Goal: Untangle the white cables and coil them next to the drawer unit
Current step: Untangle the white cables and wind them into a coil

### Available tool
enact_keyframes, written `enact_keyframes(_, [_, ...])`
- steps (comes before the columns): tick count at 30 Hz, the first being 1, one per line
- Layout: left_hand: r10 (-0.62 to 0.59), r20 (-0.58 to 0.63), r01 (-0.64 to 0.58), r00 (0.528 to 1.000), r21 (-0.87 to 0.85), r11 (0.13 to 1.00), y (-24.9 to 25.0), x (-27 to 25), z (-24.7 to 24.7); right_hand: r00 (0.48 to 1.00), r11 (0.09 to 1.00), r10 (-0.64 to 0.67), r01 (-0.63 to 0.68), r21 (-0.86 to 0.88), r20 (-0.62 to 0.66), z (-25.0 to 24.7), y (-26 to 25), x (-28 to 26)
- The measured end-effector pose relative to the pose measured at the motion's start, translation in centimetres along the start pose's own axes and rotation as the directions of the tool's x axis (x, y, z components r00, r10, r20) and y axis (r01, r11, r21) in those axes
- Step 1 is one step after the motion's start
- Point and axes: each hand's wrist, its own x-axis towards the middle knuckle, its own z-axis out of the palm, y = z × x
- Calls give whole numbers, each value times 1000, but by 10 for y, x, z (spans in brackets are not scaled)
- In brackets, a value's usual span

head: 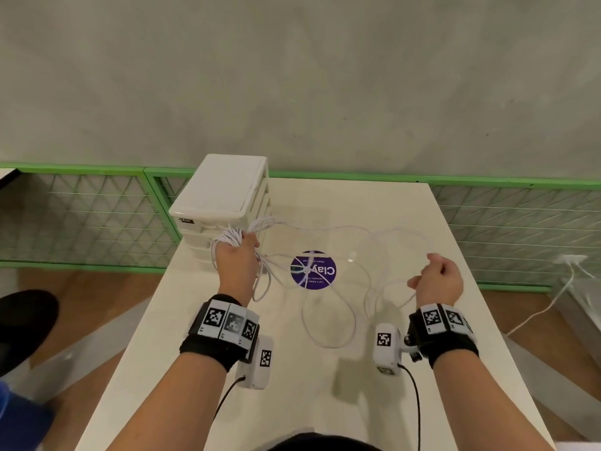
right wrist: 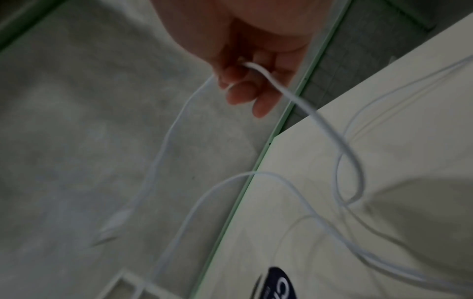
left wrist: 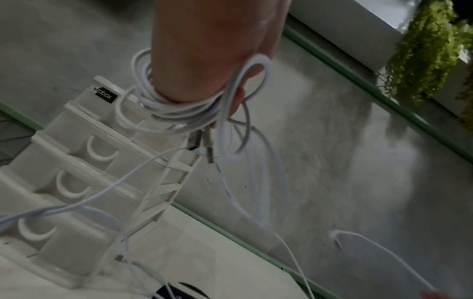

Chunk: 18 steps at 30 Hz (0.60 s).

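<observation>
Thin white cables (head: 328, 317) lie in loose loops across the white table (head: 292, 402). My left hand (head: 236, 255) is raised in front of the white drawer unit (head: 221, 196) and grips a bundle of several cable turns (left wrist: 176, 113); two plug ends (left wrist: 202, 145) hang below it. My right hand (head: 435, 278) is lifted over the table's right side, and its curled fingers (right wrist: 243, 93) pinch one cable strand (right wrist: 302, 105) that runs down to the loops.
A round purple sticker (head: 313, 270) marks the table's middle, under crossing strands. A green mesh fence (head: 84, 219) runs behind the table below a grey wall. Another white cord (head: 536, 314) trails on the wooden floor at right. A dark chair (head: 22, 323) sits at left.
</observation>
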Motion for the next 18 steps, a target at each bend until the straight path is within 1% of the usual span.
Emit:
enact_keyframes(1, [16,-4,-16,1000,32,999,-2,0,0,999,998,32,-30,50,-36,-3,1,2])
enact_keyframes(2, [20,-5,-20,1000,52,998,-5,2,-1,998,997,51,-48,68,-45,-5,3,5])
enact_keyframes(3, [14,11,-15,1000,70,997,-6,4,-2,998,997,58,-57,47,-18,-5,3,9])
enact_keyframes(4, [-2,48,-3,999,92,996,-7,5,-2,997,998,59,-59,0,47,-4,3,11])
enact_keyframes(5, [-25,100,12,995,127,992,-8,6,-2,987,996,62,-53,-69,145,-2,2,11])
enact_keyframes(6, [-47,153,19,987,177,984,-8,5,0,964,983,72,-25,-181,256,1,1,8])
enact_keyframes(7, [-64,203,16,977,231,973,-9,3,2,932,943,90,33,-330,351,5,0,4])
enact_keyframes(8, [-81,251,6,965,289,957,-9,0,5,902,870,111,114,-480,416,9,-1,-1])
enact_keyframes(9, [-90,294,-16,952,339,940,-9,-3,8,880,799,109,199,-567,462,15,-4,-8])
enact_keyframes(10, [-89,336,-48,938,378,925,-9,-6,10,858,774,76,270,-573,508,20,-10,-19])
enact_keyframes(11, [-84,377,-79,922,398,914,-6,-8,11,822,790,11,341,-509,569,25,-18,-31])
enact_keyframes(12, [-80,417,-102,905,396,912,-3,-11,12,762,822,-69,409,-397,645,30,-26,-42])
enact_keyframes(14, [-74,480,-120,874,360,925,5,-16,13,594,864,-182,477,-161,783,40,-43,-66])
enact_keyframes(15, [-72,505,-125,860,346,930,11,-20,13,517,867,-214,492,-83,829,44,-50,-76])
enact_keyframes(16, [-68,529,-137,846,339,931,16,-23,13,452,861,-238,508,-29,860,48,-56,-84])
enact_keyframes(17, [-64,552,-154,831,339,928,21,-26,14,400,852,-249,523,4,882,53,-59,-89])
enact_keyframes(18, [-59,572,-174,818,344,923,27,-29,15,362,851,-242,525,18,900,57,-60,-93])
